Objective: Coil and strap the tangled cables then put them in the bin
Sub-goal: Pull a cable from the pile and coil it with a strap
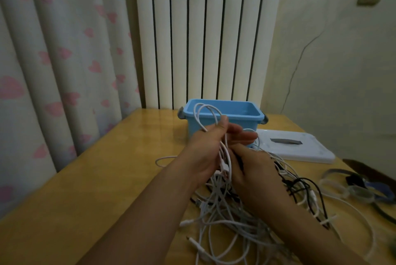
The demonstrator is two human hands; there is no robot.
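Tangled cables on wooden table, both hands (left, right) gripping white strands, curtained wall.

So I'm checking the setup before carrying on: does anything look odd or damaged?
Only the wall: a thin dark crack runs down it right of the radiator. The bin stands upright.

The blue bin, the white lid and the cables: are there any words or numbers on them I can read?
None can be read.
The blue bin: no writing shows on its walls.
The white lid: only a plain grey handle, no label.
The white cables and black cables: any print on the plugs is too small and blurred to tell.
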